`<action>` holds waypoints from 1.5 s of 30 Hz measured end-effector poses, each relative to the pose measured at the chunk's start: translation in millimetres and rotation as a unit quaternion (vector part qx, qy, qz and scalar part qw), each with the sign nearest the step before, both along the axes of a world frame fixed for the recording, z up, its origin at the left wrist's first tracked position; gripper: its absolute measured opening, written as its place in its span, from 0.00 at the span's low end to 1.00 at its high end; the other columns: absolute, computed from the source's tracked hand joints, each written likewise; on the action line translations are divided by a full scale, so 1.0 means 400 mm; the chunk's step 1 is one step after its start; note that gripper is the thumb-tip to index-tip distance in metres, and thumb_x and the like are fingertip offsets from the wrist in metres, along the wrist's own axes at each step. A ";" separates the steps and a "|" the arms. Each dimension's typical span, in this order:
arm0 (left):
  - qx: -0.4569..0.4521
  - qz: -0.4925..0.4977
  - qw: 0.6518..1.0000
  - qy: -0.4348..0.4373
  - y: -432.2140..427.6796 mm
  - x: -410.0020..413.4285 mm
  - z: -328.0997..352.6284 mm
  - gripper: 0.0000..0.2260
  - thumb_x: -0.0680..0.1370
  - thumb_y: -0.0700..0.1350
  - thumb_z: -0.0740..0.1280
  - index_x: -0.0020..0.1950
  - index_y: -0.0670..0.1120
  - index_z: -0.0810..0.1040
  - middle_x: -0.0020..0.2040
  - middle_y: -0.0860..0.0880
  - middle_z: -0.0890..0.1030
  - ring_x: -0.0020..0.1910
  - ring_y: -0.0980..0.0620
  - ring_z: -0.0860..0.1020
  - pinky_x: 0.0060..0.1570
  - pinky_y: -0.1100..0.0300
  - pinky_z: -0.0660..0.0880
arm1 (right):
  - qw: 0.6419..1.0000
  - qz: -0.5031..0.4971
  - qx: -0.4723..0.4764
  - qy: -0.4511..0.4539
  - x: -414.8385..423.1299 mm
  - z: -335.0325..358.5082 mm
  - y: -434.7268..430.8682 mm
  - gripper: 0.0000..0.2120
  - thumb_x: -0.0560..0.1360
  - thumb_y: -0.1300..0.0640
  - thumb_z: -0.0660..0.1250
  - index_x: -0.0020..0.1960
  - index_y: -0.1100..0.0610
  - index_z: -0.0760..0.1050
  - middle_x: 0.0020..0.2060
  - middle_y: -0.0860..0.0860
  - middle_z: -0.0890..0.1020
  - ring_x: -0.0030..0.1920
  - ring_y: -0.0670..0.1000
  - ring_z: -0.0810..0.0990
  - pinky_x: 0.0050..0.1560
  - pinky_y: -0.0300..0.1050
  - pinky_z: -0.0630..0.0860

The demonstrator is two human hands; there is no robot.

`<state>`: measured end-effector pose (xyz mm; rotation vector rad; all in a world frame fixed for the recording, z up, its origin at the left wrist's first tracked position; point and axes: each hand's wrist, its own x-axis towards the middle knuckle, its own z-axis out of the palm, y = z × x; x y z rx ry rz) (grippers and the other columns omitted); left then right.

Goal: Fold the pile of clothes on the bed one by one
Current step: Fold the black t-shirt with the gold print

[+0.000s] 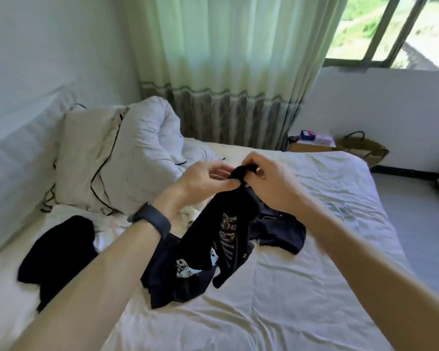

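Bright daylight enters through the dark-framed glass window [380, 31] at the far right and glows through the pale green sheer curtain [226, 41]. The white crumpled bed sheet [302, 287] shows only soft shadows. Outdoors is overexposed and blurred; straight lines bow near the edges.

Black printed garment [230, 224] hangs bunched, top raised over the bed [302, 287], tail on dark clothes pile [173, 282]; dark piece [279, 230] just behind, black garment [58, 252] crumpled apart left.
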<state>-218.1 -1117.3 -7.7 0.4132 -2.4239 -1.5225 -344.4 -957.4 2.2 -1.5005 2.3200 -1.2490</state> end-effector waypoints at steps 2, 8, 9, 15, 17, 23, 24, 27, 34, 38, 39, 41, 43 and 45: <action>-0.039 -0.015 0.999 -0.011 0.062 -0.044 0.054 0.06 0.73 0.51 0.76 0.49 0.57 0.85 0.46 0.55 0.87 0.48 0.58 0.84 0.54 0.57 0.79 | 0.999 -0.023 -0.029 -0.010 -0.025 0.033 0.069 0.13 0.78 0.56 0.69 0.42 0.38 0.73 0.36 0.44 0.83 0.37 0.40 0.80 0.35 0.34 0.72; -0.078 -0.050 0.994 0.058 0.199 -0.121 0.154 0.04 0.78 0.50 0.73 0.51 0.53 0.85 0.44 0.52 0.86 0.44 0.53 0.84 0.53 0.54 0.79 | 0.981 -0.103 -0.129 -0.105 -0.071 0.052 0.276 0.12 0.77 0.56 0.74 0.48 0.38 0.79 0.41 0.40 0.85 0.40 0.42 0.85 0.40 0.32 0.76; -0.077 -0.061 0.993 0.068 0.210 -0.129 0.167 0.04 0.78 0.49 0.72 0.51 0.53 0.85 0.44 0.51 0.87 0.44 0.52 0.85 0.53 0.55 0.79 | 0.976 -0.116 -0.135 -0.124 -0.075 0.050 0.307 0.12 0.76 0.55 0.75 0.52 0.39 0.78 0.44 0.39 0.85 0.41 0.41 0.84 0.41 0.32 0.77; -0.039 -0.104 0.987 0.116 0.233 -0.154 0.257 0.04 0.79 0.50 0.70 0.48 0.60 0.83 0.45 0.52 0.86 0.41 0.57 0.83 0.45 0.59 0.78 | 0.964 -0.113 -0.061 -0.235 -0.070 0.053 0.426 0.26 0.78 0.51 0.73 0.73 0.45 0.70 0.64 0.43 0.79 0.65 0.44 0.77 0.60 0.36 0.73; -0.029 -0.116 0.985 0.124 0.229 -0.158 0.277 0.02 0.78 0.53 0.71 0.49 0.61 0.83 0.45 0.52 0.86 0.43 0.56 0.83 0.47 0.58 0.79 | 0.959 -0.086 -0.081 -0.256 -0.059 0.073 0.439 0.19 0.81 0.51 0.69 0.70 0.44 0.74 0.58 0.50 0.85 0.59 0.47 0.81 0.55 0.32 0.75; -0.012 -0.103 0.984 0.145 0.191 -0.153 0.285 0.03 0.76 0.54 0.73 0.47 0.58 0.84 0.45 0.49 0.86 0.42 0.54 0.83 0.43 0.61 0.80 | 0.955 -0.178 -0.177 -0.158 -0.084 0.143 0.407 0.09 0.79 0.60 0.71 0.47 0.48 0.86 0.40 0.50 0.85 0.41 0.55 0.82 0.50 0.53 0.79; -0.013 -0.073 0.985 0.153 0.174 -0.148 0.279 0.01 0.77 0.53 0.73 0.46 0.57 0.84 0.44 0.50 0.86 0.41 0.54 0.84 0.42 0.61 0.79 | 0.945 -0.210 -0.202 -0.148 -0.096 0.163 0.408 0.10 0.79 0.60 0.71 0.44 0.46 0.85 0.37 0.46 0.84 0.39 0.51 0.81 0.48 0.49 0.78; -0.046 0.011 0.987 0.151 0.120 -0.128 0.247 0.04 0.77 0.52 0.72 0.44 0.54 0.81 0.40 0.54 0.85 0.35 0.57 0.83 0.41 0.61 0.76 | 0.938 -0.257 -0.215 -0.093 -0.128 0.219 0.422 0.07 0.76 0.51 0.70 0.44 0.38 0.83 0.40 0.41 0.85 0.43 0.46 0.83 0.48 0.40 0.78; -0.132 0.045 0.990 0.029 0.093 -0.105 0.207 0.14 0.75 0.48 0.75 0.58 0.54 0.76 0.58 0.54 0.81 0.56 0.53 0.79 0.54 0.58 0.73 | 0.967 -0.224 -0.100 -0.065 -0.073 0.249 0.335 0.06 0.79 0.54 0.69 0.51 0.46 0.83 0.45 0.45 0.85 0.50 0.49 0.83 0.58 0.49 0.79; -0.264 -0.095 0.955 0.098 0.221 -0.132 0.241 0.37 0.67 0.58 0.75 0.74 0.63 0.65 0.70 0.61 0.70 0.69 0.60 0.66 0.68 0.59 0.65 | 0.979 -0.198 -0.039 -0.030 -0.030 0.268 0.289 0.07 0.81 0.52 0.68 0.56 0.48 0.82 0.41 0.38 0.80 0.38 0.33 0.79 0.36 0.23 0.69; -0.288 -0.105 0.946 0.105 0.250 -0.150 0.251 0.35 0.68 0.58 0.75 0.73 0.63 0.66 0.68 0.60 0.74 0.68 0.58 0.71 0.67 0.57 0.69 | 0.980 -0.192 -0.038 -0.031 -0.023 0.269 0.278 0.07 0.81 0.52 0.68 0.57 0.48 0.82 0.39 0.38 0.79 0.36 0.34 0.79 0.34 0.22 0.68; -0.301 -0.072 0.946 0.097 0.283 -0.181 0.275 0.25 0.71 0.56 0.74 0.67 0.61 0.73 0.56 0.55 0.82 0.57 0.53 0.79 0.58 0.52 0.77 | 0.978 -0.184 -0.074 -0.061 -0.014 0.264 0.272 0.05 0.80 0.54 0.69 0.55 0.50 0.82 0.35 0.40 0.81 0.35 0.39 0.80 0.33 0.24 0.69; -0.349 -0.047 0.932 0.080 0.291 -0.202 0.283 0.13 0.74 0.59 0.72 0.57 0.59 0.80 0.45 0.56 0.83 0.49 0.51 0.82 0.50 0.51 0.79 | 0.964 -0.204 -0.148 -0.084 -0.010 0.231 0.289 0.04 0.78 0.54 0.72 0.53 0.48 0.81 0.36 0.37 0.83 0.38 0.39 0.81 0.38 0.30 0.73; -0.388 -0.049 0.916 0.088 0.293 -0.211 0.279 0.09 0.76 0.61 0.69 0.49 0.59 0.82 0.40 0.58 0.83 0.45 0.53 0.81 0.45 0.53 0.79 | 0.943 -0.251 -0.206 -0.079 -0.007 0.156 0.325 0.09 0.75 0.49 0.74 0.54 0.45 0.80 0.42 0.36 0.84 0.45 0.39 0.82 0.44 0.36 0.78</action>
